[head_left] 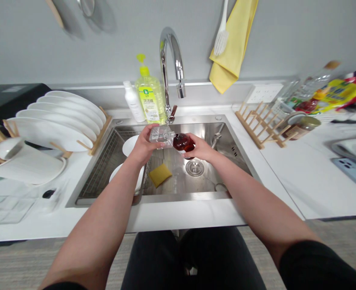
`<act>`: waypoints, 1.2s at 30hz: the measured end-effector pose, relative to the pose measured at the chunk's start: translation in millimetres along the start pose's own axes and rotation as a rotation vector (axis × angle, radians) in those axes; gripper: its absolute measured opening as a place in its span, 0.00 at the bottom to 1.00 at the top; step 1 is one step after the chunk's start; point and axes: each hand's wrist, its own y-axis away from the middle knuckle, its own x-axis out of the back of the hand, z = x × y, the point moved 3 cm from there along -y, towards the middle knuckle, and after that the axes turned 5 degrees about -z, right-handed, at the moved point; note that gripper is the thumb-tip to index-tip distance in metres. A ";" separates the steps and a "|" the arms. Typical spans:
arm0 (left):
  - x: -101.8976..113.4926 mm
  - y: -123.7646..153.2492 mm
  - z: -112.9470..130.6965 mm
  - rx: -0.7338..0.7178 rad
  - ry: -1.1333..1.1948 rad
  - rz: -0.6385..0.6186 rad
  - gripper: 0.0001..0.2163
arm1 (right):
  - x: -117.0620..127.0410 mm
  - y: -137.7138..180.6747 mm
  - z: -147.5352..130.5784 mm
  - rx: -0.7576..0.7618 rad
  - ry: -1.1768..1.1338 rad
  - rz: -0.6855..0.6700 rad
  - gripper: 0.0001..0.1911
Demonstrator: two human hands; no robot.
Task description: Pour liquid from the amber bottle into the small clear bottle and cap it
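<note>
Over the sink point(182, 196), my left hand point(146, 144) is closed around a clear, faceted bottle point(162, 133) lying on its side, its neck pointing right. In my right hand point(201, 148) is a bottle of dark red-brown liquid point(182, 142), also tilted. The necks of the two bottles come close together, and I cannot tell whether they touch. Below them, a yellow sponge point(160, 175) lies on the sink floor beside the drain point(195, 168). White plates point(130, 146) sit in the wire rack at the sink's left.
A chrome faucet point(165, 68) rises behind my hands, with yellow-green dish soap point(150, 98) and a white bottle point(133, 101) beside it. Several plates stand in a wooden rack point(100, 137) at left. Another wooden rack point(258, 139), a jar point(301, 128) and a phone point(351, 173) are at right.
</note>
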 end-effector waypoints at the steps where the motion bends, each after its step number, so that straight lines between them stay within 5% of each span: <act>1: 0.2 -0.1 -0.2 -0.005 -0.004 -0.004 0.42 | 0.2 -0.1 -0.2 0.002 0.005 -0.001 0.47; 36: -1.1 0.2 2.8 -0.040 -0.037 -0.013 0.43 | 1.4 -1.5 5.6 0.006 0.029 0.000 0.48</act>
